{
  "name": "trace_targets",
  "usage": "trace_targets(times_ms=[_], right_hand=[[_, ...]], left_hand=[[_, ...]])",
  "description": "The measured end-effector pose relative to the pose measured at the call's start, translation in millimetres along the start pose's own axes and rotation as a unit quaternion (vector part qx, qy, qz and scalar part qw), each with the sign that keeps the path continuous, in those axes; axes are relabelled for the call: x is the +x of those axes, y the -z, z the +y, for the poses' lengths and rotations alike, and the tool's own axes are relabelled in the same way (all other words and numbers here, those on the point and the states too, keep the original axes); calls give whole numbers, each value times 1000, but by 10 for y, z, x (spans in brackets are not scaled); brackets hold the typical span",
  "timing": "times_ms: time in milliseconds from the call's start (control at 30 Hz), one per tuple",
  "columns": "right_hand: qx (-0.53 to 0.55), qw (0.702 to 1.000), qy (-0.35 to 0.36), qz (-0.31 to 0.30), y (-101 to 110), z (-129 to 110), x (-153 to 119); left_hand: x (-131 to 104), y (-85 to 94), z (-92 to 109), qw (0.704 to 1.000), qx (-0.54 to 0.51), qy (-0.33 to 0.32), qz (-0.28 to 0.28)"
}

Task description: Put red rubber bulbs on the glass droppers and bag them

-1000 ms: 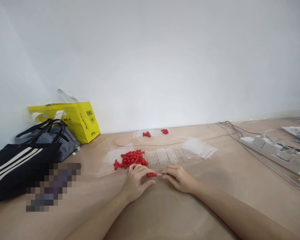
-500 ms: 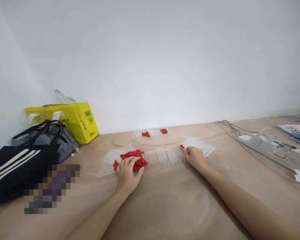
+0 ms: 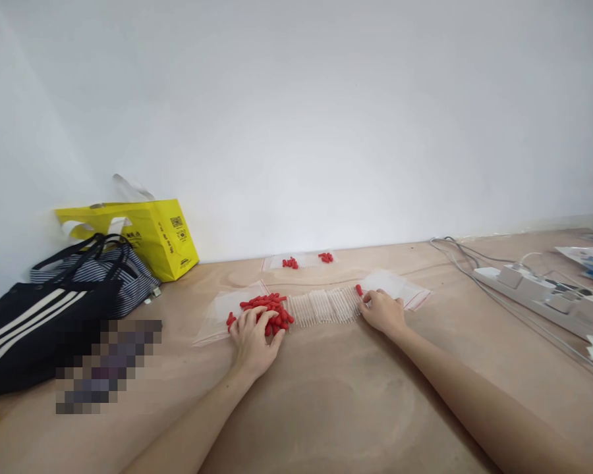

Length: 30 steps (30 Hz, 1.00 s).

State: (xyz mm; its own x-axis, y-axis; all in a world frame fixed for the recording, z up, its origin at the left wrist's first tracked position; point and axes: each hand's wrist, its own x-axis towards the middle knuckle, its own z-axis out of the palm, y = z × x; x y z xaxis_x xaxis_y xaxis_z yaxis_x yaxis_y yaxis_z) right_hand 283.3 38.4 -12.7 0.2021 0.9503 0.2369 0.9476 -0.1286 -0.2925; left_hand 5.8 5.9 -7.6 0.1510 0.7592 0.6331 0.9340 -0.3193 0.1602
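My left hand [image 3: 254, 341] rests with fingers spread on a pile of small red bulb-shaped pieces [image 3: 278, 307], covering part of it. The pile lies on a clear zip bag [image 3: 212, 322]. To its right, thin white sticks [image 3: 321, 307] lie side by side in a row. At the row's right end my right hand [image 3: 383, 312] is closed in a pinch by a red-tipped stick [image 3: 359, 289]; only its red end shows past the fingertips. Another clear zip bag [image 3: 410, 289] lies partly behind this hand.
Near the wall, a bag [image 3: 306, 261] holds two red clusters. On the left stand a yellow bag [image 3: 165, 240], a striped bag [image 3: 133, 280] and a black bag [image 3: 34, 342]. A white power strip [image 3: 538, 293] with plugs and cables [image 3: 454, 260] lies right.
My right hand has shifted slightly left and down, with the red tip now close against its fingertips. My left hand stays on the red pile. The view has turned slightly left.
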Motion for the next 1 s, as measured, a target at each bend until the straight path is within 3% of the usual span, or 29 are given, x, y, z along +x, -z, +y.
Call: trace_targets(times_ms=[133, 367, 600, 767, 900, 1000], right_hand=[[-7, 1000, -10, -13, 10, -26, 6], [-25, 998, -21, -48, 7, -59, 35], [-14, 997, -40, -64, -6, -76, 54], [2, 998, -33, -56, 7, -84, 48], [35, 999, -2, -35, 3, -96, 3], [114, 988, 106, 6, -34, -112, -89]], left_hand=[[73, -5, 39, 998, 39, -43, 10], [233, -47, 85, 988, 48, -135, -55], [257, -128, 78, 987, 17, -158, -38], [218, -88, 96, 983, -22, -179, -20], [88, -3, 121, 968, -99, -222, -62], [-19, 79, 130, 943, -173, -245, -143]])
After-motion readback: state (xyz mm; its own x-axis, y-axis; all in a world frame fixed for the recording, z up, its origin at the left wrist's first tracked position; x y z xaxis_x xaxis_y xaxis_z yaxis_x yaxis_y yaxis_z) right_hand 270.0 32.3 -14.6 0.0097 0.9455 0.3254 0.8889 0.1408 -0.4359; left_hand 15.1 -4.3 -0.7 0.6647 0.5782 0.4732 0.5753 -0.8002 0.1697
